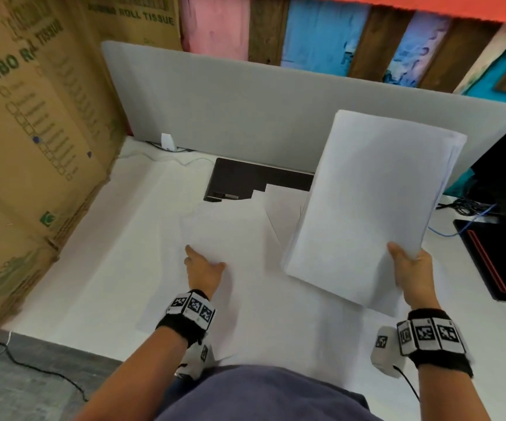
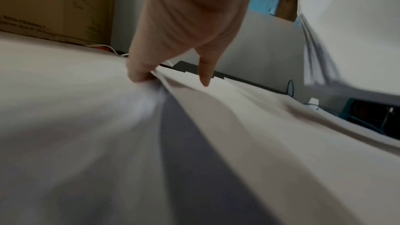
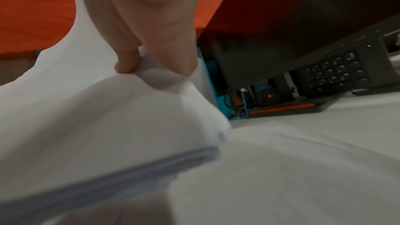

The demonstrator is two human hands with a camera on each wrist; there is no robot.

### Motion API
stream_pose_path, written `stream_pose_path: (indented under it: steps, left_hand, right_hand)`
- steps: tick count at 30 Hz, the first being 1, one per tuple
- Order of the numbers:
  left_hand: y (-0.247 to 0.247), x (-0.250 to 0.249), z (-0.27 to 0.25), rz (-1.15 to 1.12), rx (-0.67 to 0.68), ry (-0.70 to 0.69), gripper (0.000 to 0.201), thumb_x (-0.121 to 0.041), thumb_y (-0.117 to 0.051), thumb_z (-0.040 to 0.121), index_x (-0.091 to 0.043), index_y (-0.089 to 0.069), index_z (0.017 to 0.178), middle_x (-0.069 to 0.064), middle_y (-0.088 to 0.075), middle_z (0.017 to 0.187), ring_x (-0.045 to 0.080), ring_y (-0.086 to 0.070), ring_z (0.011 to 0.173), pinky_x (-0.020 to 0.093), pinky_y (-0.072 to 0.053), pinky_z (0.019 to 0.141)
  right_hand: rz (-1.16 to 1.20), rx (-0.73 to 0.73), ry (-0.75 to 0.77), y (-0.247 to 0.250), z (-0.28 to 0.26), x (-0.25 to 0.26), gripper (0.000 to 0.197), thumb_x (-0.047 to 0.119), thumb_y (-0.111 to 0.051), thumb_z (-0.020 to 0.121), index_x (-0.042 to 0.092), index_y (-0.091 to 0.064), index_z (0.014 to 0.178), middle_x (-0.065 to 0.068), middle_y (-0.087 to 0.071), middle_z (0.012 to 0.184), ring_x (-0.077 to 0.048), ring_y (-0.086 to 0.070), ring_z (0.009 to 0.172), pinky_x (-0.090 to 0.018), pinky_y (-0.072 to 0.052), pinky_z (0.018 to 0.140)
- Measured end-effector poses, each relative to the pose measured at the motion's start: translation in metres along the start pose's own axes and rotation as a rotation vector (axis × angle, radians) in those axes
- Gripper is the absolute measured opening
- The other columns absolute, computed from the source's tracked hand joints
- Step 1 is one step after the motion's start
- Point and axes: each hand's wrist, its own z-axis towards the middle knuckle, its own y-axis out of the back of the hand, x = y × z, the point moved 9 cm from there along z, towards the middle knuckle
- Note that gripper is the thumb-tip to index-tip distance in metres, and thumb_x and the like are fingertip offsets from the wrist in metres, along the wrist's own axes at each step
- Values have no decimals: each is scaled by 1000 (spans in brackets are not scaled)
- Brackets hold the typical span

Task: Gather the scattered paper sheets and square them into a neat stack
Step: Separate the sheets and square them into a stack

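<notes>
A thick stack of paper sheets is being held above the right side of the white counter, tilted, its upper edges slightly fanned. It is being gripped at its near right corner by the right hand, with the thumb lying on top and the fingers curled beneath. More loose sheets are lying flat and overlapping on the middle of the counter, just left of the raised stack. The edge of one of them is being pinched and lifted by the left hand, as is being shown in the left wrist view, where the fingers are closed on the sheet's edge and one finger is pointing down at the paper. A dark flat object is partly being covered by the far sheets. Cardboard boxes are standing at the left, a grey divider panel behind, and a black keyboard at the right.
</notes>
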Motion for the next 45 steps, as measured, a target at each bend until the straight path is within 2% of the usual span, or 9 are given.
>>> stream_pose_path:
  steps: [3,6,9,12,18,23,31,37,45]
  left_hand:
    - [-10,0,3,-73,54,9,79,-8,-70,76,-2,-23,140,22,-48,135,35,-50,120,38,-43,100]
    - [-21,-1,8,-148,197,-19,50,-2,-73,72,2,-55,118,20,-60,123,28,-59,103,29,-46,86]
    - [-38,-3,0,-209,452,-8,49,-2,-72,74,2,-55,119,18,-59,123,20,-56,100,27,-44,90]
    - [-48,-9,-10,-169,575,-38,45,2,-64,80,4,-51,123,22,-56,126,21,-54,105,28,-42,90]
    - [-16,-32,4,-124,236,-244,29,-6,-55,88,3,-57,116,18,-62,117,22,-58,98,26,-43,86]
    - [-30,-29,2,-10,450,-241,36,-12,-53,91,2,-50,124,18,-57,125,28,-55,114,37,-42,101]
    - [21,-42,16,-383,281,-143,33,-16,-47,94,4,-52,120,14,-58,113,20,-54,100,29,-39,90]
    - [-13,-22,11,10,468,-130,42,-9,-60,86,3,-50,125,21,-55,128,29,-56,109,29,-41,93]
    - [6,-39,13,173,122,-316,68,3,-55,85,-7,-23,144,26,-44,134,36,-43,126,36,-34,106]
  right_hand:
    - [-8,18,-63,0,-5,-13,23,14,-56,90,4,-56,110,-3,-57,78,-23,-53,72,-26,-42,60]
    - [-42,51,-129,-2,-11,-28,30,13,-56,90,-5,-55,115,-13,-57,94,-24,-52,70,-28,-41,60]
    - [-82,82,-180,-7,-17,-45,35,10,-56,90,-10,-53,117,-15,-55,98,-28,-52,86,-32,-40,70]
    - [-99,109,-222,-15,-22,-57,35,8,-56,89,-12,-53,118,-16,-55,98,-27,-52,87,-30,-41,62]
    - [-99,118,-258,-19,-24,-65,35,8,-55,90,-10,-52,120,-16,-57,101,-27,-52,90,-29,-42,65]
    - [-146,140,-283,-24,-23,-70,36,8,-55,90,-10,-53,121,-24,-60,111,-26,-53,91,-32,-39,79]
    - [-98,76,-274,-12,-18,-70,36,9,-56,90,-9,-52,121,-28,-58,121,-25,-51,94,-31,-38,82]
    - [-133,90,-256,-17,-11,-72,36,11,-57,89,-4,-54,122,-25,-60,120,-26,-54,95,-35,-43,87]
    - [-172,78,-249,-13,-7,-76,36,13,-57,90,-3,-54,122,-25,-61,118,-28,-54,93,-39,-45,88]
